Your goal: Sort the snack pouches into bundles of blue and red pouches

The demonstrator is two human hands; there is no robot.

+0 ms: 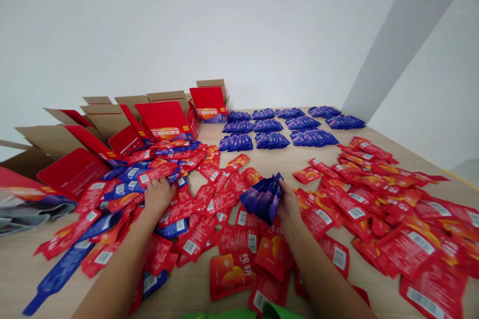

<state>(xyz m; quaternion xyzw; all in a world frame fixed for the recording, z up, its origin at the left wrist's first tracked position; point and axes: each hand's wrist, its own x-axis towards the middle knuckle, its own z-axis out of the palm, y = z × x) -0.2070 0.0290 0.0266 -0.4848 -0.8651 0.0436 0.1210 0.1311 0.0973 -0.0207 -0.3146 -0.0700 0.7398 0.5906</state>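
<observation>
In the head view my right hand (289,201) is closed around a fanned bundle of dark blue sachets (262,198), held above the red sachets in the middle. To the left, my left hand (159,195) reaches into a mixed pile. Its fingers curl at the edge of a blue sachet (173,177), beside a red sachet (157,173) with a white barcode label; the fingertips are partly hidden. Loose red sachets (232,274) lie under and between both forearms, and some blue sachets (175,228) are mixed among them on the left.
Fanned stacks of blue sachets (271,140) stand in rows at the back of the wooden table (262,159). A large heap of red sachets (389,199) covers the right side. Open red cartons (164,117) line the back left. A white wall (262,35) rises behind.
</observation>
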